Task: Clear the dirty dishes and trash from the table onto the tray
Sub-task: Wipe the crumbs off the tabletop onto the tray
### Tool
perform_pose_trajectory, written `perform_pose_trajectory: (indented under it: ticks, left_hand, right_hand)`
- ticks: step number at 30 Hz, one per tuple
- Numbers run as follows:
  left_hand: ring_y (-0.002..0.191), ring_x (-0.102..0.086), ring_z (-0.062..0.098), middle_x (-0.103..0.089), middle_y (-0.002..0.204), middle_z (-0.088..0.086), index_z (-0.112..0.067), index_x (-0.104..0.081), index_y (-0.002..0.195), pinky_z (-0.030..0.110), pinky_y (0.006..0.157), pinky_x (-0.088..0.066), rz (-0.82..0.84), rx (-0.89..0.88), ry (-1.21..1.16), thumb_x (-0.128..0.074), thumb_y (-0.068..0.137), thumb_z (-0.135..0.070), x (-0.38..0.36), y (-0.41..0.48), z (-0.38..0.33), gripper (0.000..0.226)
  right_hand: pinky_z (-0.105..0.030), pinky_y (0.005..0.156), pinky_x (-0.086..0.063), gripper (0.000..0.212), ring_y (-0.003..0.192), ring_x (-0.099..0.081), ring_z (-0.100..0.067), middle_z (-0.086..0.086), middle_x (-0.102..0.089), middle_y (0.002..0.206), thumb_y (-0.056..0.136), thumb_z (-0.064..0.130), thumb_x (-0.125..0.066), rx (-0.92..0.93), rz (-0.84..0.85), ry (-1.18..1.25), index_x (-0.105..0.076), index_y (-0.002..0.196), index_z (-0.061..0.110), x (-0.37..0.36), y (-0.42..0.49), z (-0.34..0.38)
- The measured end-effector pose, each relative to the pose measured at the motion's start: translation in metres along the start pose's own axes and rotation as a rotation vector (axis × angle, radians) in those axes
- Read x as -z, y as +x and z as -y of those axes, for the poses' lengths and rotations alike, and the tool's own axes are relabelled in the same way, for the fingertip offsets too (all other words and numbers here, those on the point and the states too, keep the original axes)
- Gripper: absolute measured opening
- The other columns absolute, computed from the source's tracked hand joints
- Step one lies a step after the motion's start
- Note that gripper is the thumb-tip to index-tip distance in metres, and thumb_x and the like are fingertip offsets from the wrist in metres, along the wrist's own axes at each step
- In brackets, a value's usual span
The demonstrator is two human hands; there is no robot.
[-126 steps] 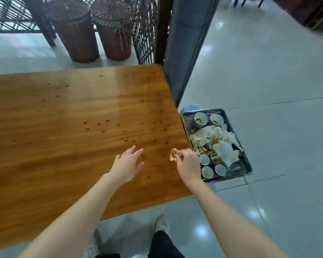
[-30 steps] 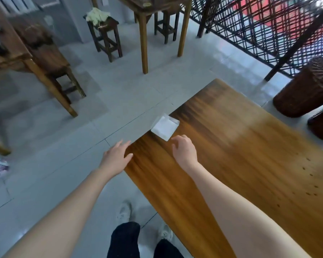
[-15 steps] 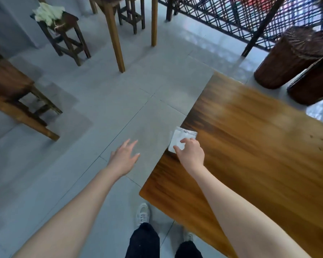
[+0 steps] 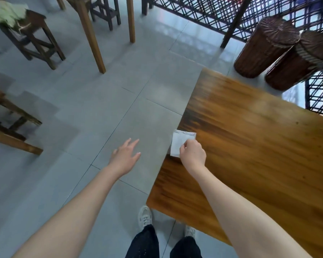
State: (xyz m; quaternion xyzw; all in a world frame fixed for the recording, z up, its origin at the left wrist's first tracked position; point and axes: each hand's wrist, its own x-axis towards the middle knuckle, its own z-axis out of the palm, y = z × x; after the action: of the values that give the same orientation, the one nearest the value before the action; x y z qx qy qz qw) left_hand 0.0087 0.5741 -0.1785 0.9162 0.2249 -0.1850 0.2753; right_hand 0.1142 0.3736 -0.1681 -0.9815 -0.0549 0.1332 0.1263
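A small white packet of tissues (image 4: 179,144) lies at the left edge of the wooden table (image 4: 259,146), partly overhanging it. My right hand (image 4: 193,155) is on the packet's near side, with fingers curled round it. My left hand (image 4: 125,157) hovers over the floor to the left of the table, fingers spread, holding nothing. The tray is out of view.
Two dark wicker baskets (image 4: 280,53) stand beyond the table's far corner by a black lattice screen (image 4: 222,12). Wooden stools (image 4: 30,34) and table legs (image 4: 91,34) stand on the grey tiled floor to the left. My feet are below, near the table's corner.
The view has turned from the tray end of the table to its left end. My right hand reached the white packet and closed on it; the left hand stayed spread over the floor.
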Motion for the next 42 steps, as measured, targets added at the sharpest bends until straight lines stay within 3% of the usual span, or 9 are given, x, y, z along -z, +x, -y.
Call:
perform_pose_trajectory:
  ticks: [5,10,15,17,21,27,32,42]
  left_hand:
    - [0.143,-0.025,0.021,-0.017,0.16,0.003,-0.028,-0.024,0.151,0.04,0.112,-0.023,0.019,-0.048,0.001,-0.045,0.099,-0.037,0.003,0.005,-0.013,0.056]
    - [0.144,-0.022,0.021,-0.016,0.16,0.003,-0.027,-0.023,0.152,0.041,0.114,-0.02,0.046,-0.108,-0.031,-0.045,0.099,-0.037,0.001,0.004,-0.035,0.058]
    - [0.145,-0.021,0.02,-0.019,0.159,0.003,-0.024,-0.019,0.153,0.043,0.114,-0.02,0.035,-0.186,-0.092,-0.051,0.097,-0.037,-0.008,0.003,-0.059,0.066]
    - [0.145,-0.021,0.02,-0.02,0.158,0.003,-0.023,-0.019,0.152,0.043,0.114,-0.022,0.026,-0.198,-0.105,-0.054,0.095,-0.037,-0.013,0.004,-0.062,0.069]
    - [0.143,-0.026,0.02,-0.026,0.156,0.002,-0.026,-0.02,0.151,0.045,0.112,-0.025,0.026,-0.219,-0.145,-0.061,0.091,-0.035,-0.028,0.004,-0.06,0.074]
    - [0.137,-0.035,0.022,-0.032,0.153,-0.001,-0.039,-0.011,0.15,0.052,0.112,-0.029,0.057,-0.262,-0.242,-0.071,0.085,-0.03,-0.053,0.002,-0.049,0.089]
    - [0.138,-0.034,0.023,-0.033,0.151,0.001,-0.039,-0.033,0.145,0.049,0.112,-0.031,0.094,-0.271,-0.218,-0.069,0.086,-0.029,-0.068,0.009,-0.046,0.07]
    - [0.137,-0.033,0.024,-0.029,0.154,0.002,-0.037,-0.039,0.143,0.043,0.111,-0.025,0.14,-0.247,-0.084,-0.064,0.087,-0.04,-0.087,0.025,-0.048,0.062]
  right_hand:
    - [-0.035,0.067,-0.055,0.026,0.078,-0.063,-0.022,-0.007,-0.065,0.093,0.101,0.023,-0.04,-0.023,-0.097,0.089,-0.054,0.114,0.006,0.018,-0.006,0.0]
    - [-0.032,0.065,-0.056,0.018,0.073,-0.061,-0.017,-0.004,-0.062,0.09,0.099,0.023,-0.044,0.032,-0.148,0.13,-0.057,0.1,0.01,0.038,-0.009,-0.005]
    - [-0.031,0.064,-0.055,0.014,0.069,-0.059,-0.016,-0.004,-0.062,0.088,0.098,0.02,-0.047,0.092,-0.082,0.151,-0.058,0.094,0.012,0.044,-0.012,-0.011]
    - [-0.028,0.065,-0.054,0.013,0.071,-0.058,-0.014,-0.003,-0.062,0.089,0.098,0.02,-0.048,0.131,-0.069,0.131,-0.058,0.096,0.012,0.043,-0.014,-0.014]
    - [-0.036,0.075,-0.056,0.015,0.079,-0.059,-0.017,-0.003,-0.064,0.095,0.099,0.021,-0.048,0.161,-0.018,0.093,-0.059,0.101,0.012,0.036,-0.015,-0.024]
    - [-0.022,0.067,-0.049,0.01,0.078,-0.057,-0.012,-0.002,-0.064,0.098,0.099,0.022,-0.049,0.198,0.069,0.088,-0.057,0.098,0.016,0.026,-0.014,-0.037]
    - [-0.032,0.078,-0.056,0.011,0.087,-0.059,-0.015,-0.003,-0.064,0.106,0.098,0.022,-0.05,0.181,0.128,0.14,-0.057,0.103,0.015,0.024,-0.011,-0.04]
    - [-0.013,0.064,-0.041,0.008,0.085,-0.056,-0.01,-0.002,-0.063,0.107,0.099,0.02,-0.049,0.12,0.218,0.27,-0.055,0.103,0.018,0.029,-0.007,-0.04]
